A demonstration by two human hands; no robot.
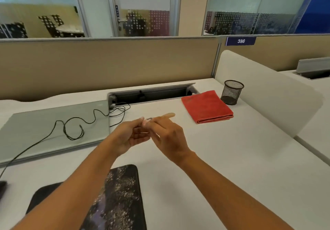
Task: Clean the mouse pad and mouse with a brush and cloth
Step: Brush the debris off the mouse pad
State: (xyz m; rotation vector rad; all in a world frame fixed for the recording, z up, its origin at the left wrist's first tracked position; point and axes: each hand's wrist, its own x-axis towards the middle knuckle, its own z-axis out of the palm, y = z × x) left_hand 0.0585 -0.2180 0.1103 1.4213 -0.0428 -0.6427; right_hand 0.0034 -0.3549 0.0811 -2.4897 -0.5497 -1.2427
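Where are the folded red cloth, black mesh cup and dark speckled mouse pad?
folded red cloth [207, 107], head view, top face.
black mesh cup [232, 92], head view, side wall.
dark speckled mouse pad [123, 194], head view, right part.

Left arm: bare forearm entering from lower left. Left hand: palm turned inward, fingers curled, tips pinching the near end of a brush. Right arm: bare forearm entering from lower right. Right hand: back upward, fingers curled round the brush handle. Both hands touching, motion-blurred.

Bare forearms, bare hands
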